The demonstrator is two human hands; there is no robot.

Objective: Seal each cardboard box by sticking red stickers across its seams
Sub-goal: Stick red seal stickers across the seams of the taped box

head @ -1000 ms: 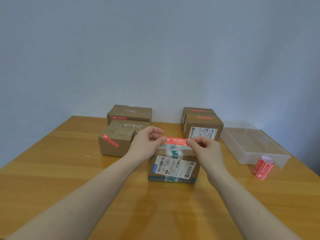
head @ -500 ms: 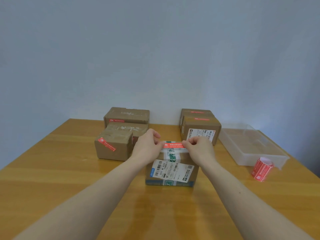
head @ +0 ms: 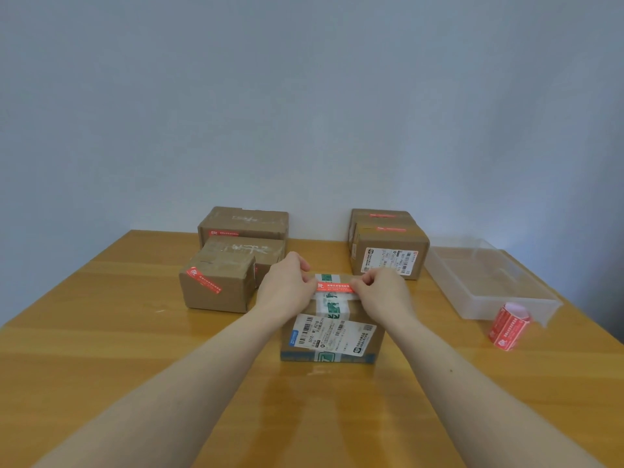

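A cardboard box [head: 332, 336] with a white shipping label and green-printed tape stands on the table in front of me. A red sticker [head: 334, 287] lies stretched across its top, over the taped seam. My left hand [head: 287, 285] pinches the sticker's left end and my right hand [head: 381, 292] pinches its right end, both resting on the box top. A roll of red stickers [head: 508, 327] lies on the table at the right.
Three cardboard boxes [head: 219, 285] stand at the back left, the front one bearing a red sticker. Two more boxes [head: 388, 255] with red stickers on top stand at the back right. A clear plastic tray [head: 489, 282] sits at the right, behind the roll.
Both hands have lowered the red sticker from above the box down onto its top. The view has shifted slightly.
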